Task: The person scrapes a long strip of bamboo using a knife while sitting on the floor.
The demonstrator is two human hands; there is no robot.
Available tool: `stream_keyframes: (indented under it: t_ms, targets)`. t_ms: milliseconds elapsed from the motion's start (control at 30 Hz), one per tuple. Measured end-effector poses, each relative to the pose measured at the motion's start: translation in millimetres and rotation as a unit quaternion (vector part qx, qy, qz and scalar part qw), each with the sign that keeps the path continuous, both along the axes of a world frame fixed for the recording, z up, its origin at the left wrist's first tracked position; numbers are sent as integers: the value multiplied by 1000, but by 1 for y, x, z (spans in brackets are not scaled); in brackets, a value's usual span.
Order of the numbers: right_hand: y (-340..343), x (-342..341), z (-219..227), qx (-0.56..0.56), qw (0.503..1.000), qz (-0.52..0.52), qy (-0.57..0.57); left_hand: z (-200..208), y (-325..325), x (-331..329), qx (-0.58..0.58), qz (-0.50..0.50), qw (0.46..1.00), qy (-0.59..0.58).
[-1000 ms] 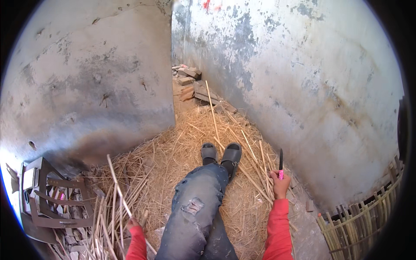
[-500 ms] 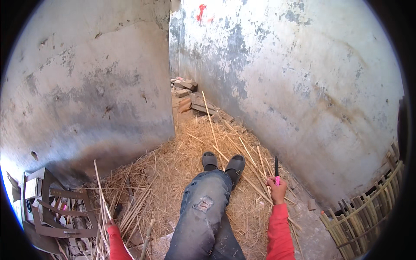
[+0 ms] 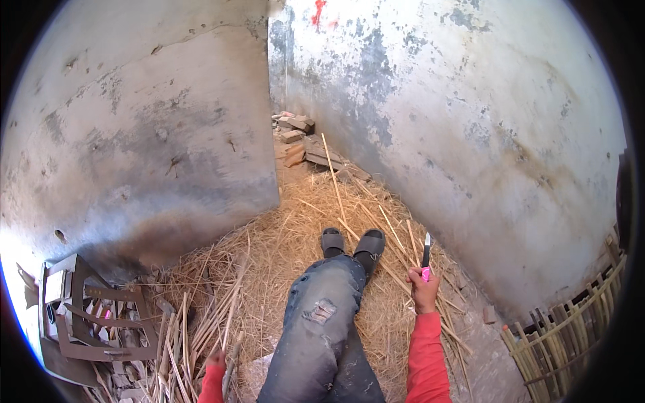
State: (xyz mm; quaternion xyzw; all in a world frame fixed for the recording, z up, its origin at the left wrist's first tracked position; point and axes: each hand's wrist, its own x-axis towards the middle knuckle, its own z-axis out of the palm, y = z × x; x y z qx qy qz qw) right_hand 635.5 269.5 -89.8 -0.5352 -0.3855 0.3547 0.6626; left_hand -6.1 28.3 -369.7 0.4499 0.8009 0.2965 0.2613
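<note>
My right hand (image 3: 423, 291), right of my legs, is closed round the pink handle of a knife (image 3: 426, 252). Its dark blade points up and away, with a bright glint at the tip. Low on the left, my left hand (image 3: 215, 361) is closed and partly blurred. A thin pale bamboo strip (image 3: 233, 305) seems to rise from it. Beside that hand lies a loose pile of bamboo strips (image 3: 180, 349), and a thicker stick (image 3: 233, 363) stands close to its right.
Straw and shavings (image 3: 269, 258) cover the ground around my sandals (image 3: 371, 243). A broken wooden chair frame (image 3: 101, 349) lies at the left. Bricks (image 3: 316, 153) are heaped by the far wall corner. A slatted bamboo panel (image 3: 564, 339) leans at the right, below the peeling wall (image 3: 463, 134).
My left hand has moved right, toward my leg, and the long strips near it have shifted. My right hand has come slightly left; the knife blade has turned, so its tip now shines.
</note>
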Motion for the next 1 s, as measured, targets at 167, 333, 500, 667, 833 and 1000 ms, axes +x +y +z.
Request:
stream_keyframes:
  t_ms: [167,333,500,667,833,1000]
  targets:
    - [-6,-2,5,-27,999,-25,17,24,-122,-1,-172,-60,976,-123]
    - [-12,-8,12,-68,996,-16,60,109,-139,33,-245,-45,968,-34]
    - [-11,-25,46,-45,998,8,51,200,-41,29,181,24,957,225]
    - [-11,-36,80,-36,998,47,34,221,64,-3,331,36,898,287]
    - [-16,-35,74,8,1000,24,-18,246,143,-54,393,120,862,298]
    - [-22,-43,81,-7,999,37,-25,358,219,3,496,-8,829,258]
